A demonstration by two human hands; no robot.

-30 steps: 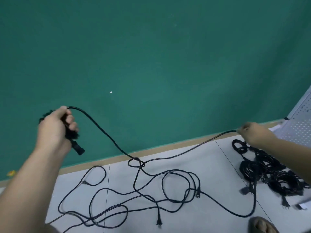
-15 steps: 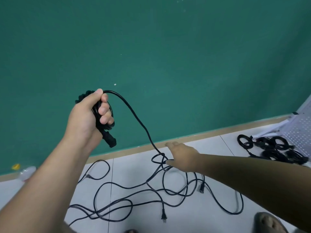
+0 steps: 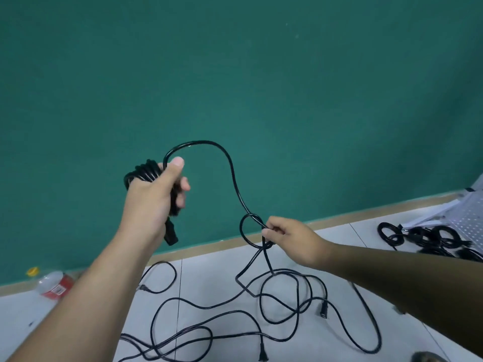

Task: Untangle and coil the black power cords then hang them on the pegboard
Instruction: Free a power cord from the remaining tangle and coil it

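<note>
My left hand [image 3: 154, 194] is raised and grips a partly wound coil of black power cord [image 3: 141, 173], with the cord's connector [image 3: 171, 235] hanging below the fist. From the coil the cord arcs up and right, then drops to a small knotted loop [image 3: 251, 228]. My right hand [image 3: 290, 240] pinches the cord at that loop. Below it, the tangled black cords [image 3: 261, 309] sprawl in loose loops over the white floor. The white pegboard [image 3: 470, 212] leans at the far right edge.
Several coiled black cords [image 3: 423, 237] lie in a pile beside the pegboard's foot. A plastic bottle [image 3: 56, 284] with a red label and a yellow cap lies by the green wall at the left. A foot [image 3: 428, 357] shows at the bottom right.
My left hand has moved right and stays raised with the coil. My right hand came back from the far right, reached the knot and now pinches the cord there, lifting the loop off the floor.
</note>
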